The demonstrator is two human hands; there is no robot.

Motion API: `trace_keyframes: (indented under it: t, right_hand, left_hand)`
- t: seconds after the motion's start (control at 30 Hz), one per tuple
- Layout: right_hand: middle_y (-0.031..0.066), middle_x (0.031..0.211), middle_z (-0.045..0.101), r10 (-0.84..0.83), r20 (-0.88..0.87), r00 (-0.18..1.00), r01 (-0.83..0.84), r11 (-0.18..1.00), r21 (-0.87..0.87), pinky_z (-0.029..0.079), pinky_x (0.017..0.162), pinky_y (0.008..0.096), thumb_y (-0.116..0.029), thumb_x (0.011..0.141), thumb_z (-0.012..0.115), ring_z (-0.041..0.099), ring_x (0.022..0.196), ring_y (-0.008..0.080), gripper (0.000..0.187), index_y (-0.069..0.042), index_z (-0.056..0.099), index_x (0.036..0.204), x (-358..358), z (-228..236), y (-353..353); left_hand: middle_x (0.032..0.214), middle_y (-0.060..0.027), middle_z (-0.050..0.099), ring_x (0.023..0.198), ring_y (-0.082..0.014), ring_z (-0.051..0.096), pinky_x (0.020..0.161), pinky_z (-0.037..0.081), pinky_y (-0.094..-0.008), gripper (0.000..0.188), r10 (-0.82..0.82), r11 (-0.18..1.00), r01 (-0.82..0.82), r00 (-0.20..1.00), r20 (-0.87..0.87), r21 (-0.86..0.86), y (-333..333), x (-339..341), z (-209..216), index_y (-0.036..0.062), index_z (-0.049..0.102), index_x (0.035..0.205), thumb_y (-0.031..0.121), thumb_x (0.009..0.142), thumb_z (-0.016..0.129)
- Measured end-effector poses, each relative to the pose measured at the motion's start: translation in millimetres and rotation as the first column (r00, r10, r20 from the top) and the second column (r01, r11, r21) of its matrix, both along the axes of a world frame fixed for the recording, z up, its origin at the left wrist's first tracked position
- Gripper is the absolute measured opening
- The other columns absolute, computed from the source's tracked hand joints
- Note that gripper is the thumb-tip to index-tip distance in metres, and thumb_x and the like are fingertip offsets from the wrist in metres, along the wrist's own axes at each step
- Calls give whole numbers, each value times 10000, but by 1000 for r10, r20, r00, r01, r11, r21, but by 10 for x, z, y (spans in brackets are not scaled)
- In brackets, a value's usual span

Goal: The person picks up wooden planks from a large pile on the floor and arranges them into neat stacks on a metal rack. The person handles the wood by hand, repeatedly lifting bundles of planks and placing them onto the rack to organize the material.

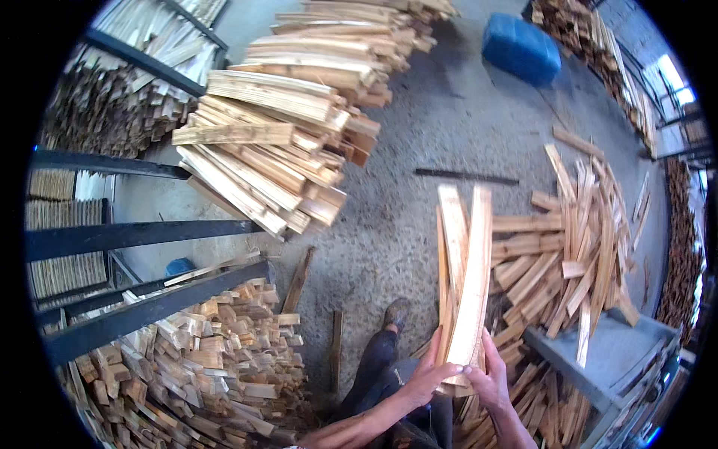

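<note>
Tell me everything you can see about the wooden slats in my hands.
The wooden slats are several long, flat pieces of pale yellowish wood, held as a loose bundle. The left hand and right hand grip their near ends from either side, thumbs over the top. They point away from you, far ends slightly apart, and appear left of most of the scattered wood pile.

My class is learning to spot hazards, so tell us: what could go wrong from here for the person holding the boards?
1. The boards are held near one end by bare fingers and fan apart at the other, so one might slip out or leave a splinter.
2. A loose plank lies on the floor near the shoe, so a step could catch it.
3. The right-hand pile is jumbled, so pieces may slide.
</note>
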State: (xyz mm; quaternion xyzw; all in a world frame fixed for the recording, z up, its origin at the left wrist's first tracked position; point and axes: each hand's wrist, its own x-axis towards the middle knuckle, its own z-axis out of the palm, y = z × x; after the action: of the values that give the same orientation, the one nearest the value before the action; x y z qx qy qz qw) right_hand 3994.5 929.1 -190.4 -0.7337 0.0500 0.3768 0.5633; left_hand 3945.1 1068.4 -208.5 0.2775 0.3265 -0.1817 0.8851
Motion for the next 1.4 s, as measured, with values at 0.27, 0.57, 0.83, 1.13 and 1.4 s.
trace_keyframes:
  t: [0.27,0.57,0.83,1.13,1.4]
  right_hand:
    - [247,1273,306,335,684,648,-568,811,142,313,961,419,-399,726,593,358,1154,370,789,16,275,1317,1104,168,1605]
    - [217,1169,395,614,722,318,-807,575,-135,326,952,431,-168,708,588,385,1126,346,576,-62,403,1243,1030,-431,3323]
    - [175,1020,567,425,326,844,-514,470,718,458,791,346,-112,734,536,576,911,297,405,-22,503,1128,149,291,1285]
    - [187,753,546,-403,160,901,-48,274,961,440,580,389,9,661,497,556,698,338,289,14,508,949,-221,1384,-205]
    - [164,947,525,-786,55,616,238,252,938,447,638,333,-34,742,495,555,798,264,370,36,448,1102,-1712,1084,-1683]
  left_hand:
    - [1279,-176,283,1159,-302,381,948,402,-386,938,223,796,-414,879,421,442,1351,594,471,95,57,1366,195,617,611]
    - [1254,-125,389,1093,-225,450,868,422,-359,546,657,347,-617,697,286,706,3038,431,-433,35,300,1286,19,755,426]
    - [1111,-57,499,928,-152,486,735,411,-308,385,636,500,-351,769,-61,792,1941,-4,-1232,98,449,1151,86,778,542]
    - [1016,-50,550,849,-148,539,723,439,-278,325,-172,647,279,960,-221,709,205,-346,-1221,83,447,1149,140,837,516]
    - [1007,-55,534,853,-147,539,715,442,-263,330,-611,472,638,734,-296,609,-1217,-929,-1464,45,431,1156,132,848,511]
